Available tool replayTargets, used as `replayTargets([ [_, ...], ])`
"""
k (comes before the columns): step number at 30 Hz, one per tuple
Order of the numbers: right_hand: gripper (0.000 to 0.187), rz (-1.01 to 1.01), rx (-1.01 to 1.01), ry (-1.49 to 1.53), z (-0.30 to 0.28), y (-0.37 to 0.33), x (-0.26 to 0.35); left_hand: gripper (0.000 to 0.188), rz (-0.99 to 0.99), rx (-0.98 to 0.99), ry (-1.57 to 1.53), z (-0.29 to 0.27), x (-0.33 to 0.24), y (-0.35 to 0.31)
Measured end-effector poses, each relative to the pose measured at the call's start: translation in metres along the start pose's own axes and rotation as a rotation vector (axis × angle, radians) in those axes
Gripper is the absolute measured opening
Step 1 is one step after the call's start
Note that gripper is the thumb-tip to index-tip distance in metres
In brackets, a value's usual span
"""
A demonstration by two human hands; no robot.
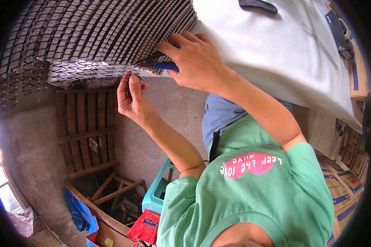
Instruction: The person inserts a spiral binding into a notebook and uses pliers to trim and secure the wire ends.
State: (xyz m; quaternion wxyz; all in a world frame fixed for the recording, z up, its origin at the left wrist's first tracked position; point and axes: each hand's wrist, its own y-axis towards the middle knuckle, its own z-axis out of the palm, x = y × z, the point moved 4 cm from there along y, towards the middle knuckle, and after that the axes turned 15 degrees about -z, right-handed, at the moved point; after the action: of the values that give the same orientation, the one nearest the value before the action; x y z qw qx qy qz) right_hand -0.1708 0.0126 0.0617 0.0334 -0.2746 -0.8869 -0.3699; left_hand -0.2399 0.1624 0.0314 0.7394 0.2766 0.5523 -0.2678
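A large dark wire mesh (103, 37) of rows of coiled wire spreads over the upper left, its lower edge hanging past the white-covered surface. My right hand (202, 61) is closed round blue-handled pliers (165, 66). Their dark jaws point left and meet the mesh's near edge, though the exact contact is too small to make out. Just below and left of the jaws, my left hand (135, 96) pinches a thin dark coiled wire (128, 78) between thumb and fingers. Whether that wire is joined to the mesh cannot be told.
A white cloth (255, 45) covers the work surface. On it lie a black-handled tool (258, 5), a loose coil spring (319, 45) and a black device (338, 33). Below stand a wooden slatted frame (86, 131), a turquoise stool (154, 197) and a red bag (145, 226). Cardboard boxes (340, 189) are stacked at right.
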Motion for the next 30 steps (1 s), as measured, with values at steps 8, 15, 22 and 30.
replayTargets([
  [8, 0.027, -0.031, 0.064, 0.076, 0.008, 0.002, -0.008, 0.023, -0.002, -0.062, -0.091, 0.007, 0.005, 0.001],
  [15, 0.028, -0.034, -0.041, 0.037, -0.007, 0.002, -0.006, 0.027, 0.029, -0.020, -0.089, 0.000, -0.007, 0.002],
  [22, 0.026, -0.117, -0.074, -0.144, -0.003, 0.012, 0.011, 0.023, 0.024, 0.059, -0.022, -0.003, -0.012, 0.005],
  [30, 0.027, -0.050, 0.107, 0.039, 0.004, 0.012, 0.004, 0.016, 0.112, -0.086, -0.043, 0.001, -0.007, 0.005],
])
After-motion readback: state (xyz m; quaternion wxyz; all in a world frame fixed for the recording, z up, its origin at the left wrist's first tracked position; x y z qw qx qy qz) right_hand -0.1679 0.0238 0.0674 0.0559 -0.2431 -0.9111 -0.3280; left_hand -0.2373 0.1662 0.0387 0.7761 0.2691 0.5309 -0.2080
